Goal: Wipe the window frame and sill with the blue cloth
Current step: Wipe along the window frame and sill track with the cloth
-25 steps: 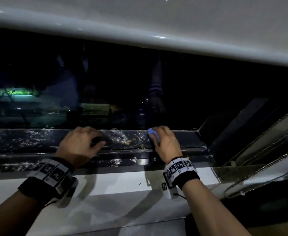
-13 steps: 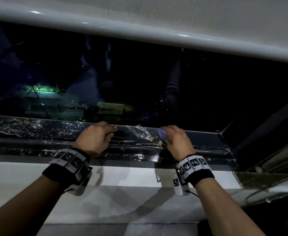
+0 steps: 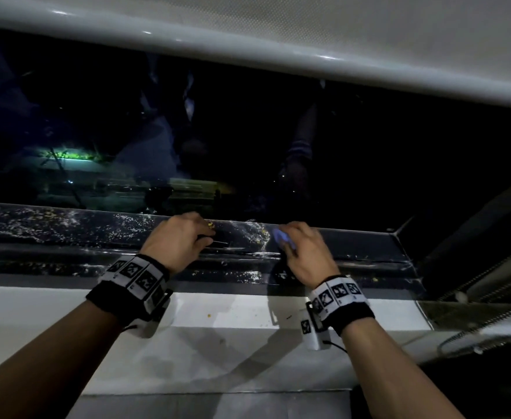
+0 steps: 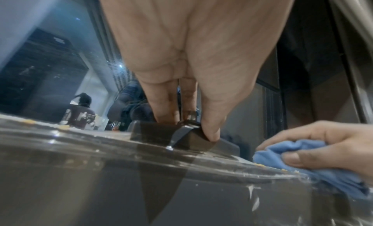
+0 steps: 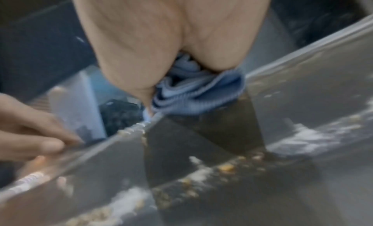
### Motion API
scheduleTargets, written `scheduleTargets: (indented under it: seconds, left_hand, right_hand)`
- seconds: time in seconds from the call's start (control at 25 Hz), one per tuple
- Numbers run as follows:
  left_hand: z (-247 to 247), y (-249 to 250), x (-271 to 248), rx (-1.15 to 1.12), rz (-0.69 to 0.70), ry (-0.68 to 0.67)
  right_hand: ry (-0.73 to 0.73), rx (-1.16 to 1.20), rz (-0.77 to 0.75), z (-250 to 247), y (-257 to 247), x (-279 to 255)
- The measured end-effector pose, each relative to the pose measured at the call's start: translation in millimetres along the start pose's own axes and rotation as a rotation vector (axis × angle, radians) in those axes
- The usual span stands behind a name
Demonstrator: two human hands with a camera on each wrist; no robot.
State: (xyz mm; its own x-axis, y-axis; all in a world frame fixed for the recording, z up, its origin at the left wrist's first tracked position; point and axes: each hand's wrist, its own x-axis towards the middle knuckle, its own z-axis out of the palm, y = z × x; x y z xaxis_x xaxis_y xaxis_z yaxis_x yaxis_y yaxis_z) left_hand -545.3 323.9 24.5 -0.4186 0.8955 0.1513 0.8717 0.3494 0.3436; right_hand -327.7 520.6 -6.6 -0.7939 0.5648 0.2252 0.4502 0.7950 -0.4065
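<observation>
The dark window frame [image 3: 66,234] runs across the head view as a long ledge below the glass [image 3: 248,140], with a stepped lower rail and then the pale sill [image 3: 217,309] nearer the body. To the right the frame ends at a mitred corner, beyond which beaded blind cords [image 3: 490,285] hang close by; to the left the ledge stretches on unobstructed to the picture's edge. A roller blind's bottom bar [image 3: 308,65] is seen overhead, well above the hands.

The left hand [image 3: 178,244] is set on the frame's top edge, its fingers curled over a small dark latch block [image 4: 181,137] and the thumb pressed against the block's near side. Just beside it to the right, the right hand [image 3: 304,255] is closed round the blue cloth [image 5: 193,95], which is bunched in folds under the palm and held down on the frame's top surface; one fingertip is pressed on the cloth in the left wrist view. The two hands are near each other but apart.

White streaks and yellowish crumbs are scattered along the frame [image 5: 282,149], thickest to the left of the hands and on the lower rail. The right wrist view is blurred, so the exact spot where cloth meets frame cannot be told.
</observation>
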Motion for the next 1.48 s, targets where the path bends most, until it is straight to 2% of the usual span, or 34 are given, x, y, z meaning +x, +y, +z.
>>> scheduleTargets:
  seconds: [0.08,0.12,0.16,0.24,0.28,0.32,0.36,0.44,0.52,0.6,0.64,0.68,0.76,0.84,0.92,0.96,1.12,1.16,1.2,1.28,1.32,1.4,1.48]
  left_hand:
    - [-1,1,-1,-0.003,0.007,0.004]
    - [-2,1,-1,-0.007,0.006,0.007]
    - [-3,1,-1,-0.012,0.004,0.011]
    - [-2,1,-2,-0.017,-0.007,0.016]
    - [-2,1,-2,-0.013,-0.016,0.011]
    - [-1,1,-2,-0.006,-0.023,0.005]
    - [-1,0,-2,0.002,-0.031,-0.001]
    - [-2,0,-1,0.010,-0.031,-0.014]
    - [-3,1,-1,0.015,-0.014,-0.021]
    - [-4,1,0,0.024,-0.006,-0.032]
    - [-4,0,0,0.026,-0.005,-0.033]
    - [-4,-2,0,0.024,-0.007,-0.029]
    - [-2,-3,-1,0.019,-0.013,-0.021]
    - [0,-3,-1,0.025,-0.013,-0.016]
    - [-1,-2,-1,0.030,-0.009,-0.020]
    - [-2,-3,-1,0.028,-0.010,-0.022]
    - [-5,-1,-2,0.030,-0.009,-0.036]
    - [-5,0,-2,0.028,-0.006,-0.036]
    - [-5,-1,-2,0.025,-0.004,-0.034]
    - [-5,-1,-2,0.025,-0.001,-0.034]
    - [-4,-1,-2,0.026,0.001,-0.030]
    - [-3,-2,-2,0.028,-0.002,-0.029]
    - [-3,-3,-1,0.027,-0.005,-0.032]
  right_hand:
    - [-0.056,0.117,-0.130,-4,-8,-2]
    - [-0.027,0.179,-0.127,-11,-7,-3]
    - [0.052,0.225,-0.050,-18,-2,-3]
    - [0.276,0.161,0.242,-30,16,-8]
    - [0.317,0.045,0.385,-35,22,-12]
    - [0.293,-0.100,0.448,-35,23,-15]
    - [0.237,-0.198,0.433,-29,17,-14]
    - [0.127,-0.211,0.294,-5,-8,-5]
    - [0.029,-0.083,0.082,13,-35,1]
    - [-0.067,0.102,-0.137,3,-40,4]
    - [-0.082,0.164,-0.190,-9,-34,4]
    - [-0.064,0.197,-0.176,-21,-24,5]
    - [0.099,0.160,0.041,-37,4,7]
    - [0.161,-0.076,0.263,-29,16,10]
    - [0.112,-0.265,0.233,1,1,8]
    - [0.091,-0.249,0.171,14,-13,6]
    - [-0.087,0.028,-0.120,21,-52,1]
    - [-0.090,0.101,-0.150,17,-50,0]
    - [-0.043,0.172,-0.130,10,-42,1]
    - [0.120,0.206,0.036,-4,-14,1]
    - [0.174,0.138,0.147,-8,0,2]
    - [0.173,-0.052,0.289,-5,11,5]
    - [0.153,-0.123,0.214,9,-4,7]
